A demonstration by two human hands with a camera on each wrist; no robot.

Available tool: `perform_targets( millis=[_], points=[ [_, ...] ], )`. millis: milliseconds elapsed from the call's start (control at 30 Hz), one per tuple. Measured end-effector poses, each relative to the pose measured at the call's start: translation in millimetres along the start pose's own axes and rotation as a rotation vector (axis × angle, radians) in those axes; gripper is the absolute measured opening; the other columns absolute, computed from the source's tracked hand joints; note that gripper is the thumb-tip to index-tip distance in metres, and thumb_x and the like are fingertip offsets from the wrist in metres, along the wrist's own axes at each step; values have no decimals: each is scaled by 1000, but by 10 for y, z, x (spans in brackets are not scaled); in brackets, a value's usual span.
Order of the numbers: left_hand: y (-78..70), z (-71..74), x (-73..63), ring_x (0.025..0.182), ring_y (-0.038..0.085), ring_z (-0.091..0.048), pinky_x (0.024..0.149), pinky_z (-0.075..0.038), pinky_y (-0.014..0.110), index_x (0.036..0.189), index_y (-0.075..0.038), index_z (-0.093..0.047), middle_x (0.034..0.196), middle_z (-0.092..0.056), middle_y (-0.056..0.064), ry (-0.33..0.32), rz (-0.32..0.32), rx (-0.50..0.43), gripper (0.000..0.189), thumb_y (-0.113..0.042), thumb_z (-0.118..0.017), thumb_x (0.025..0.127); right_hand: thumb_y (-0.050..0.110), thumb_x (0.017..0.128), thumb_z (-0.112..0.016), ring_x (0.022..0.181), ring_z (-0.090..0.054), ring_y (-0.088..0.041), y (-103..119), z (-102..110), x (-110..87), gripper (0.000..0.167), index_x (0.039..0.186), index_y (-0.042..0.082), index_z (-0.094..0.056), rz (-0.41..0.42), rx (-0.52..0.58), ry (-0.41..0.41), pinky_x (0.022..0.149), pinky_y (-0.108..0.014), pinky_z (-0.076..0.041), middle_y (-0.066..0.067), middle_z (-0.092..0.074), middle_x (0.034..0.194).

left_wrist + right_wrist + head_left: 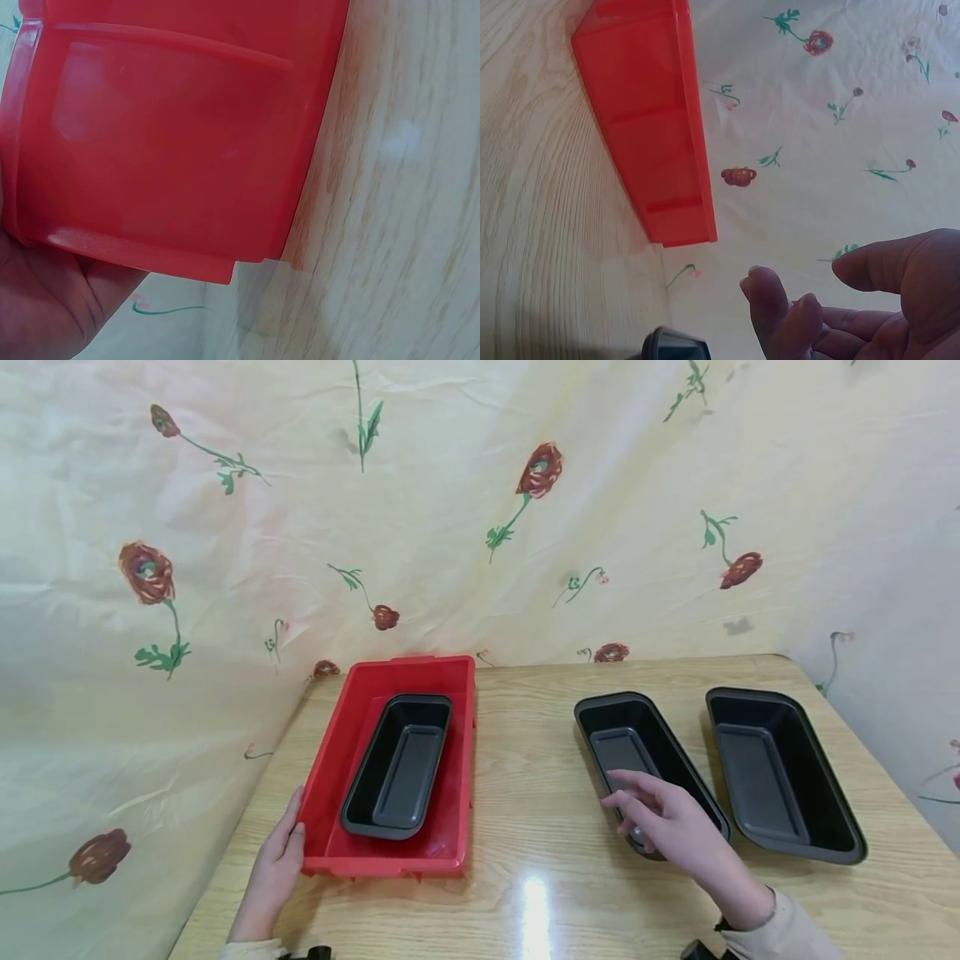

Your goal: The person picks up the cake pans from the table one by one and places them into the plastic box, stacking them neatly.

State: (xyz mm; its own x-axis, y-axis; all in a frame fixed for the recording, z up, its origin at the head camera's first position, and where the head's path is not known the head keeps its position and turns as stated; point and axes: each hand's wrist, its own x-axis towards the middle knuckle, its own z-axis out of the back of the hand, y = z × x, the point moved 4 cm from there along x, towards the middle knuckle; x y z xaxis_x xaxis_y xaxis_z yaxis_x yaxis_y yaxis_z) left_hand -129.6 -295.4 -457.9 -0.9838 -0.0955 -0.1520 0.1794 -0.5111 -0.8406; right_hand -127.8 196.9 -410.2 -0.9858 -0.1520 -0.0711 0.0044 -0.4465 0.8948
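The left hand (272, 864) rests its fairly straight fingers against the outer left wall of the red tray (375, 866), near its front corner. A careless push there could skid the tray and make the left pan (408, 768), lying inside it, slide. Across the worktop (525, 752) lies the middle pan (621, 750), slightly askew. Above its near end hangs the right hand (667, 822), fingers loosely bent, thumb apart, pinching nothing. A low sweep could knock that pan into the right pan (757, 777) just beside it, their near ends being so close.
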Motion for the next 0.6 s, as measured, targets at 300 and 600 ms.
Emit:
perform_targets(
  millis=[300, 600],
  points=[
    [10, 14, -4, 145, 38, -16, 104, -37, 47, 158, -23, -5, 163, -7, 12, 6, 2, -16, 57, -12, -29, 107, 25, 102, -52, 77, -67, -17, -104, 150, -102, 48, 141, -2, -45, -25, -3, -25, 52, -31, -52, -16, -68, 114],
    [16, 6, 7, 145, 39, -17, 103, -38, 47, 158, -24, -5, 163, -8, 13, 5, 0, -14, 59, -11, -30, 106, 24, 103, -50, 77, -66, -16, -224, 351, -191, 47, 141, -3, -45, -43, -31, -68, 51, -32, -51, -19, -67, 115]
  ],
)
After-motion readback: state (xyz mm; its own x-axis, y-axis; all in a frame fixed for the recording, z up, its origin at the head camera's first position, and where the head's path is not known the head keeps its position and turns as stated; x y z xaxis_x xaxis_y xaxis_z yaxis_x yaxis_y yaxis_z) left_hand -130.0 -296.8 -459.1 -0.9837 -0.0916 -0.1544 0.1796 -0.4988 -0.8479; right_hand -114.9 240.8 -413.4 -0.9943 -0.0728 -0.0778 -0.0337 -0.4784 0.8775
